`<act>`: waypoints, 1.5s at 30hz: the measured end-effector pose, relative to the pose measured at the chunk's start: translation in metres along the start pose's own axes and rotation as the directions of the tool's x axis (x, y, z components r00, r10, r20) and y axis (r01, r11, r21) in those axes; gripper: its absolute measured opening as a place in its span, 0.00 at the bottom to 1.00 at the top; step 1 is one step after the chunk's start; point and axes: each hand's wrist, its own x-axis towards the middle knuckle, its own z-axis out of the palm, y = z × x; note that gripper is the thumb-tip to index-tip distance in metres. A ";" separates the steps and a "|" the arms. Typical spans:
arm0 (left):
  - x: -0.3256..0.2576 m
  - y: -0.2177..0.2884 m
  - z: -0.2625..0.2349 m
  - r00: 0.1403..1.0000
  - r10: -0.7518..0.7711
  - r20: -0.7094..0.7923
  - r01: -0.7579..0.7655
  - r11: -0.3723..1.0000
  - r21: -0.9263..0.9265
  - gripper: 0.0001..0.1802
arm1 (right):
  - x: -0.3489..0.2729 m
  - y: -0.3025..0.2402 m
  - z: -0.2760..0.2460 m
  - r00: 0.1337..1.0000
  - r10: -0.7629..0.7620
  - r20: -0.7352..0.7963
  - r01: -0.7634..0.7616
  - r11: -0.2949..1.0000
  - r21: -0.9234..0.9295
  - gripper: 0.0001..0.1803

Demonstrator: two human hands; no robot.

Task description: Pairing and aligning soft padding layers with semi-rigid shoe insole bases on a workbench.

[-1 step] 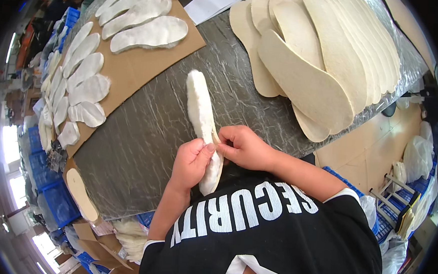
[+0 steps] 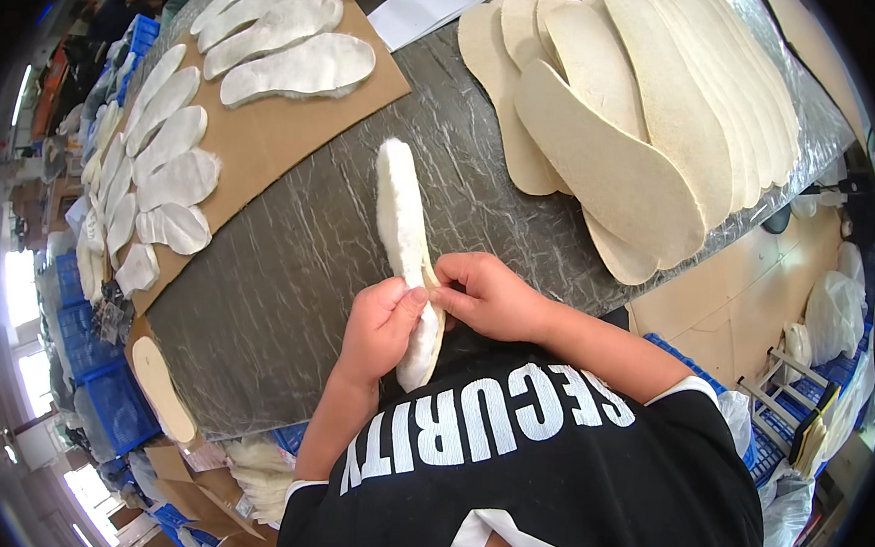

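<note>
Your left hand (image 2: 378, 325) grips the fluffy white insole (image 2: 400, 206); your right hand (image 2: 488, 297) pinches its edge; beige insoles (image 2: 609, 169) overlap far right.

The left grip (image 2: 374, 325) and right grip (image 2: 486, 295) pinch close together, fingers (image 2: 461, 267) curled, both forearms (image 2: 613, 351) angled inward.

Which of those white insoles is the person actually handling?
The fluffy white insole at the centre, gripped by the left hand and right hand, seen nearly edge-on. The other white insoles, spread over brown cardboard at upper left, are untouched.
</note>
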 end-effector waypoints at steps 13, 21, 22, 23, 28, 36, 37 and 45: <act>-0.002 0.012 0.005 0.998 0.058 -0.039 -0.056 0.998 0.035 0.18 | 0.003 0.015 0.001 0.994 -0.037 0.107 0.015 0.979 0.203 0.14; 0.000 0.015 0.005 0.997 0.064 -0.044 -0.059 0.992 0.108 0.19 | 0.001 0.016 0.003 0.993 -0.008 0.114 -0.025 0.959 0.283 0.13; 0.000 0.016 0.005 0.997 0.064 -0.044 -0.059 0.992 0.109 0.19 | 0.001 0.016 0.003 0.993 -0.008 0.115 -0.025 0.959 0.283 0.13; 0.000 0.017 0.006 0.996 0.070 -0.050 -0.063 0.990 0.128 0.18 | 0.001 0.017 0.004 0.993 -0.012 0.118 -0.022 0.959 0.281 0.13; 0.003 0.023 0.010 0.990 0.125 -0.058 -0.109 0.968 0.227 0.19 | 0.002 0.022 0.008 0.991 -0.115 0.075 0.087 0.950 0.301 0.13; 0.007 0.017 -0.001 0.995 0.103 0.008 -0.103 0.988 0.112 0.25 | 0.003 0.013 0.007 0.991 -0.058 0.123 0.024 0.966 0.256 0.13; 0.008 0.019 -0.002 0.995 0.104 0.010 -0.104 0.988 0.112 0.25 | 0.003 0.012 0.006 0.991 -0.058 0.121 0.025 0.967 0.255 0.13; 0.010 0.022 -0.006 0.999 0.046 0.027 -0.048 0.993 0.108 0.23 | 0.006 0.009 -0.009 0.960 0.013 0.279 -0.067 0.981 0.183 0.15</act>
